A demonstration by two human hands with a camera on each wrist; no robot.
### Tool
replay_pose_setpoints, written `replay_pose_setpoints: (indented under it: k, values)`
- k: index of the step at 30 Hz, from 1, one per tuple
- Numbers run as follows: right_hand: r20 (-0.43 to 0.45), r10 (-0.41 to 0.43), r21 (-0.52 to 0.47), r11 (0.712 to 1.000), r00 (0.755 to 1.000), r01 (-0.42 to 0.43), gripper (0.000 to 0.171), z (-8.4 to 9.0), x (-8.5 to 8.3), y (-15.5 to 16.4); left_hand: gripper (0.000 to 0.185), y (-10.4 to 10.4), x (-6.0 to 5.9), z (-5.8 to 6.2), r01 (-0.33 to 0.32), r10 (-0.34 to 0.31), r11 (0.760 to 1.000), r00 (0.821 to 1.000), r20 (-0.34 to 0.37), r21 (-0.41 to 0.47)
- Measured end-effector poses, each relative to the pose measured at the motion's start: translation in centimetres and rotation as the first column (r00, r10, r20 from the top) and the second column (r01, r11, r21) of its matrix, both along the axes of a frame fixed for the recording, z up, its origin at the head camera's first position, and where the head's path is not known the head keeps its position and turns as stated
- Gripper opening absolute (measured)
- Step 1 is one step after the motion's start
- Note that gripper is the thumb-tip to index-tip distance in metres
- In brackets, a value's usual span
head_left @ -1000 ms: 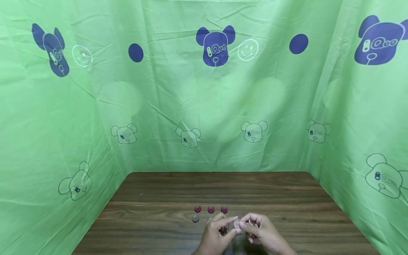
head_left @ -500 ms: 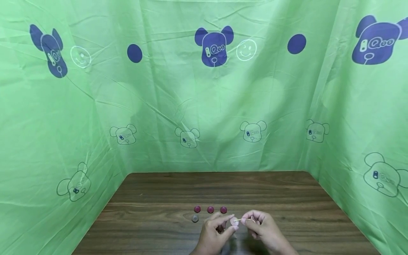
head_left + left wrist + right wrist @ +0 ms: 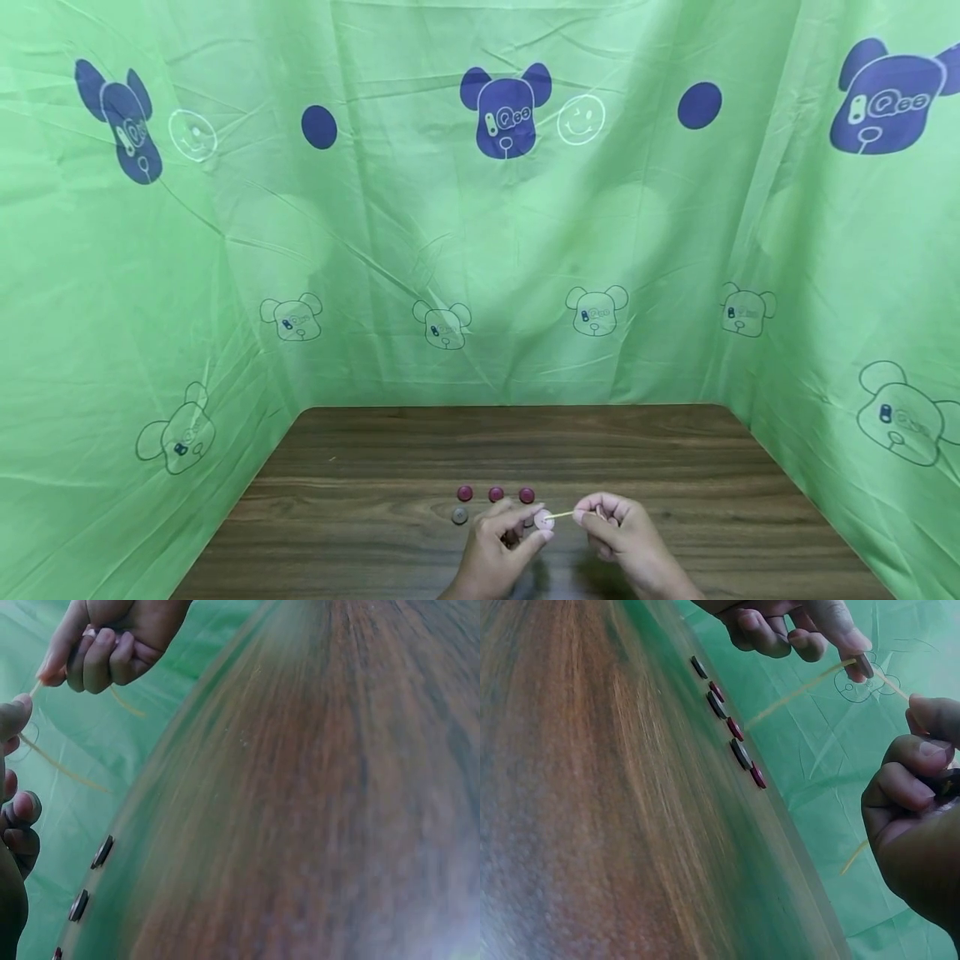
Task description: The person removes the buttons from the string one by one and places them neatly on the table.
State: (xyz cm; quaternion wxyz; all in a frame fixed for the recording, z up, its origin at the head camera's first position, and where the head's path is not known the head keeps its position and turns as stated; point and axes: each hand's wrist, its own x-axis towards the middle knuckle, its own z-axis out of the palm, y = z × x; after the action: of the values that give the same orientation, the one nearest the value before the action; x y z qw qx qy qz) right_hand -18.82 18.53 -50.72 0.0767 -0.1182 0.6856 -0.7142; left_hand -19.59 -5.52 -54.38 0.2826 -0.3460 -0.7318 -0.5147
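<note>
Pale pink and small, the button sits pinched between the thumb and forefinger of the left hand, held just above the near edge of the counter. A thin yellowish thread runs from it to the right hand, whose fingers are curled round the thread's end, pinching it tight. I judge the button to be hard, light and slick, easy to lose from a loose pinch, so its rim is the place to hold it, leaving the holes free. The thread looks limp and very light; it only goes straight when pulled, so it is best gripped close to its tip. Both hands hover close together, wrists low, knuckles up, the right drawn a little to the right so the thread is taut. Just beyond them lie three dark red buttons in a row, with a grey button near their left end.
</note>
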Motion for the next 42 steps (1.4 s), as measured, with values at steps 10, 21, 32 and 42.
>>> replay_pose_setpoints:
  k: [10,21,32,42]
  values:
    - [-0.002,-0.031,-0.026,0.999,1.0,0.031,0.011,0.0,0.0,0.0,0.03,-1.1,-0.2,-0.5,-0.085,0.085,0.996,0.996,-0.007,0.003]
    - [-0.005,-0.04,-0.028,0.999,0.999,0.04,0.013,0.1,0.1,0.0,0.027,-2.3,0.0,-0.5,-0.118,0.118,0.993,0.993,0.005,0.028]
    - [0.012,-0.071,-0.021,0.997,0.997,0.071,0.013,0.3,0.1,0.1,0.032,-3.6,0.0,-0.8,-0.144,0.142,0.988,0.989,0.041,0.053]
    - [0.014,-0.073,-0.033,0.997,0.997,0.073,0.011,0.3,0.1,0.0,0.033,-5.1,0.1,-1.2,-0.187,0.184,0.981,0.981,0.054,0.049]
